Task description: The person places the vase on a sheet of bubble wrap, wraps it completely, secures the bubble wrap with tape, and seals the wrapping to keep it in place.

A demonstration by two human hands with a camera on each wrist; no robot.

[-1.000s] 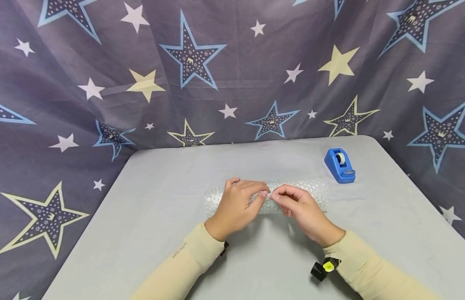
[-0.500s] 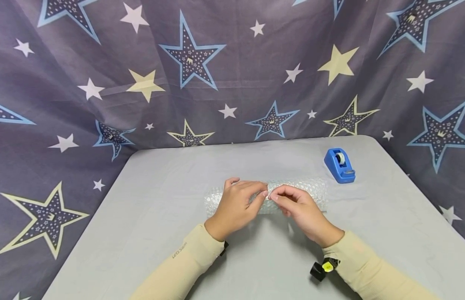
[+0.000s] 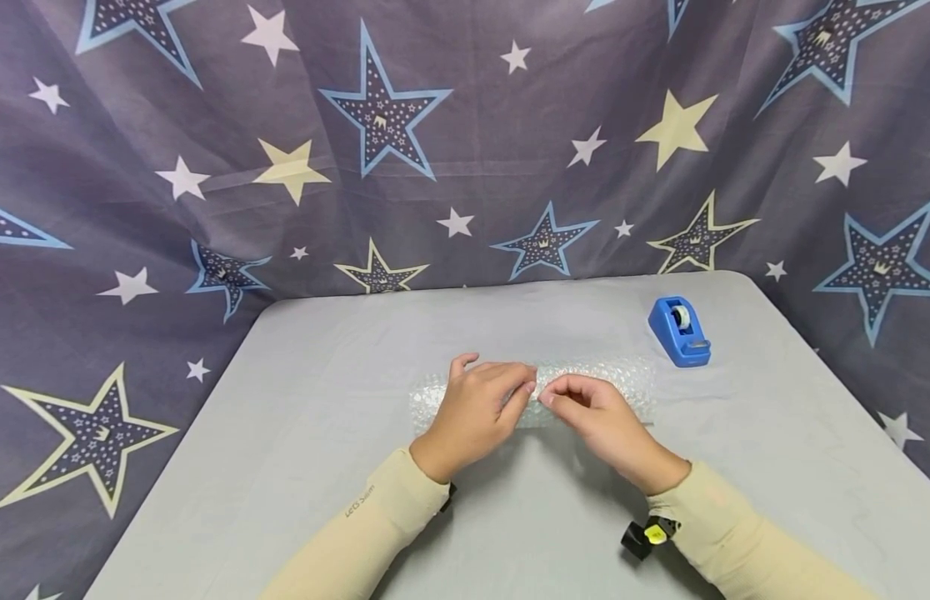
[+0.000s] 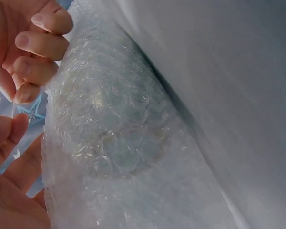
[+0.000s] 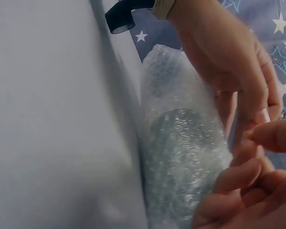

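A bundle of clear bubble wrap (image 3: 600,383) lies lengthwise across the table; a rounded, pale-green form shows dimly through the wrap (image 4: 119,109) in the left wrist view, its kind hard to tell. Above its middle, my left hand (image 3: 476,412) and right hand (image 3: 607,425) meet almost fingertip to fingertip. A short, thin strip of clear tape (image 4: 13,109) stretches between them, pinched by thumb and index finger of each hand. From the right wrist, the left hand (image 5: 229,57) appears beyond the right hand (image 5: 248,191), beside the wrapped bundle (image 5: 181,152).
Toward the back right of the grey-covered table (image 3: 322,350) stands a blue tape dispenser (image 3: 678,333) with a roll in it. A dark curtain with stars (image 3: 472,150) hangs behind the table and along its sides. A black wrist camera (image 3: 637,542) hangs under the right wrist.
The right fingertips shift slightly beside the left ones, and the narrow gap between the hands varies a little. The bubble-wrapped bundle and the tape dispenser stay in place.
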